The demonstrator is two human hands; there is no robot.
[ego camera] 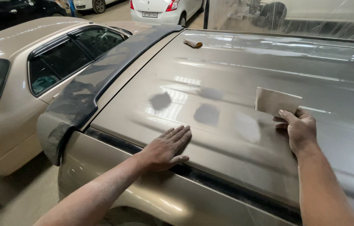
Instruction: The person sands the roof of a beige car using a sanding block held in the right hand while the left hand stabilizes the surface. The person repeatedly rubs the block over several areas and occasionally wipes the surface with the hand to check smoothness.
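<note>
Right hand [299,130] pinching a tan sheet of sandpaper [276,101] by its lower edge, sheet lifted slightly off the car roof [244,71]. Left hand [166,148] spread flat, holding nothing, palm down near the roof's edge above the dark trim strip [223,184]. Dull grey sanded patches [206,114] between both hands. Sanding stage, judging by the matte spots; next pass likely needing the sheet laid flat and pressed evenly. Folded paper scrap [193,43] far up the roof.

— Bright overhead light; white glare streaks across the car roof [244,79].
— Sharp focus?
— Mostly (the far background looks hazy). Soft shadows sit under both arms, and the edges bow slightly.
</note>
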